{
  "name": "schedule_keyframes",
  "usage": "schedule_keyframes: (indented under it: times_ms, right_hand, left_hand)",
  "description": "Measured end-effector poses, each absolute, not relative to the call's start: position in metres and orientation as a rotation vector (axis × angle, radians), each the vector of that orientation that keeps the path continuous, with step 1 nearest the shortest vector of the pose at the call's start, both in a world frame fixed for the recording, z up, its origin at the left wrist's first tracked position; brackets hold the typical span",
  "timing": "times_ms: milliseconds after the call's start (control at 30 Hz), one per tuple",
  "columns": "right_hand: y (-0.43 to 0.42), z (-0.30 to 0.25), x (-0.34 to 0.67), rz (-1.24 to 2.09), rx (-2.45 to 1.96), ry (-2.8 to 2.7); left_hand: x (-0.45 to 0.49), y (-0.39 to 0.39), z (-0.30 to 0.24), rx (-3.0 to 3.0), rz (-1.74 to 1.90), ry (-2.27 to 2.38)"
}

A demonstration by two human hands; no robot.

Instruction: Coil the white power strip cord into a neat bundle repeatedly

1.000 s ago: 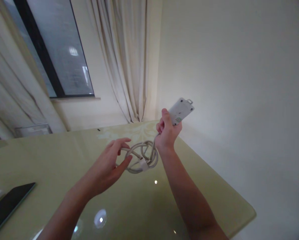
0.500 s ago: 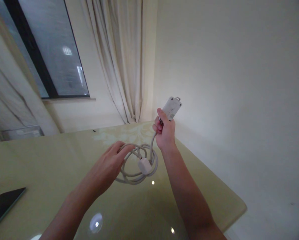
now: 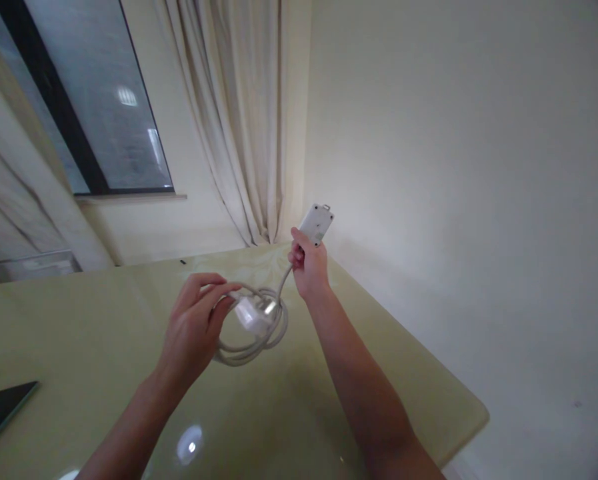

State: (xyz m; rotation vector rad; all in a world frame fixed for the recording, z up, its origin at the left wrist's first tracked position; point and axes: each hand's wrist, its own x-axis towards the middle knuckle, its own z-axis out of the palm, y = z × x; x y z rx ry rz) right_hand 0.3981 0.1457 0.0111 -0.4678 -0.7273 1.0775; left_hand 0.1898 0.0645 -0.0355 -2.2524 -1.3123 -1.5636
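My right hand [image 3: 311,267] is closed around the end of a white power strip [image 3: 317,224], held up with its screwed underside toward me and a small hanging loop at its tip. From that hand a grey-white cord [image 3: 283,283] runs down into a loose coil [image 3: 243,360]. My left hand [image 3: 199,313] pinches the coil's upper left side between thumb and fingers. Within the loops hangs the white plug [image 3: 253,316], blurred by motion, with bright metal prongs.
The pale green glossy table [image 3: 93,333] lies below, its rounded corner at lower right. A dark flat device [image 3: 3,410] rests at the left. A tiny black object [image 3: 183,262] is near the back edge. Curtains, a window and a wall stand behind.
Both hands have shifted left in view, the right with the power strip slightly lower. The plug has swung round so its prongs show. My left fingers have closed more on the coil.
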Motion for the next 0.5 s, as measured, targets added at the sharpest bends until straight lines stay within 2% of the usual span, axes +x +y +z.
schedule_keyframes:
  times_ms: [100, 233, 300, 433, 500]
  right_hand:
    - [0.157, 0.001, 0.393, 1.100, -0.442, -0.650]
    - [0.178, -0.019, 0.393, 1.127, -0.655, -0.401]
    - [0.188, -0.030, 0.401, 1.117, -0.753, -0.299]
    - [0.200, -0.042, 0.428, 1.064, -0.850, -0.185]
    - [0.202, -0.042, 0.439, 1.037, -0.859, -0.179]
  left_hand:
    - [0.193, 0.067, -0.036, -2.118, -1.930, -1.418]
    - [0.193, 0.064, -0.015, -1.711, -2.780, -1.300]
    - [0.186, 0.061, 0.001, -1.538, -3.034, -1.243]
    - [0.155, 0.065, 0.015, -1.358, -3.170, -1.371]
    - [0.138, 0.074, 0.007, -1.546, -2.968, -1.437]
